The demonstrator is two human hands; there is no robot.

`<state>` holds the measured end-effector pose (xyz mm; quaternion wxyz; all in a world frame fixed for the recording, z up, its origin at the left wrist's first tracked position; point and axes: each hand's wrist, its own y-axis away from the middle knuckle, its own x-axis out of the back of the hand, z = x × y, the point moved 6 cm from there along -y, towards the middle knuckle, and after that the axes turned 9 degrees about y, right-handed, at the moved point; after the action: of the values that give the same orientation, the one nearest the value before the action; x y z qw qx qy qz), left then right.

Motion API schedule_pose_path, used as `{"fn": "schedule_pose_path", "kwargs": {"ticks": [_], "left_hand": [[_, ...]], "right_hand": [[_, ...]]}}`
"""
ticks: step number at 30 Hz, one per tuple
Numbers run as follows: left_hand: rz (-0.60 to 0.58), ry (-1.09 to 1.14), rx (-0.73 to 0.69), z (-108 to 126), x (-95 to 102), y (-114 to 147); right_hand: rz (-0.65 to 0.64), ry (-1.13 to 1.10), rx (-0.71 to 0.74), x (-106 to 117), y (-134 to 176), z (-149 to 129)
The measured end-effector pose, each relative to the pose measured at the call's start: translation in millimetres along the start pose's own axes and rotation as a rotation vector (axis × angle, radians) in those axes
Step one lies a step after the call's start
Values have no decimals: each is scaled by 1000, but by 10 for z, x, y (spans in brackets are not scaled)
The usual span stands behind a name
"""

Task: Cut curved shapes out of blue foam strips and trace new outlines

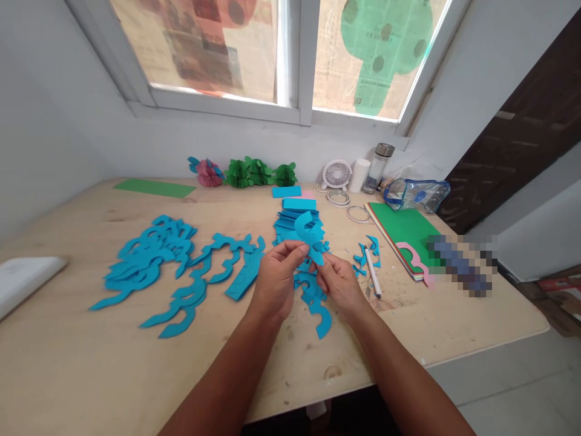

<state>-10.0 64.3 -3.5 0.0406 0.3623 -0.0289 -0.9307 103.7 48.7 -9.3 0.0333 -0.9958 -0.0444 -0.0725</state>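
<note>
A scalloped blue paper cutout [305, 227] is stretched between my hands at the middle of the table. My left hand [279, 275] pinches it between thumb and fingers from the left. From the right, my right hand [341, 283] grips its lower part, with fingertips partly hidden. Under and below the hands hangs or lies a blue wavy paper chain [321, 321]; whether it joins the held piece I cannot tell. Just beyond sits a stack of folded blue paper [295, 218]. Left of my left hand lies a blue paper strip [242, 278] with drawn curves.
Piles of cut blue wavy strips [145, 257] spread on the left. To the right are blue scraps [360, 260], a white marker [373, 272], coloured sheets [399, 227] and a pink cutout [411, 257]. Tape rolls [358, 214], a fan [337, 174] and a bottle [379, 168] stand behind.
</note>
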Motion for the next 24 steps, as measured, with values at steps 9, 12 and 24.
{"fn": "schedule_pose_path", "kwargs": {"ticks": [9,12,24], "left_hand": [[-7,133,133,-90,-55,47],[-28,202,200,-166,-47,38],[-11,217,178,-150,-77,77]], "right_hand": [[41,-23,22,0,11,-19],[40,-59,8,-7,8,0],[55,-46,27,13,8,-5]]}}
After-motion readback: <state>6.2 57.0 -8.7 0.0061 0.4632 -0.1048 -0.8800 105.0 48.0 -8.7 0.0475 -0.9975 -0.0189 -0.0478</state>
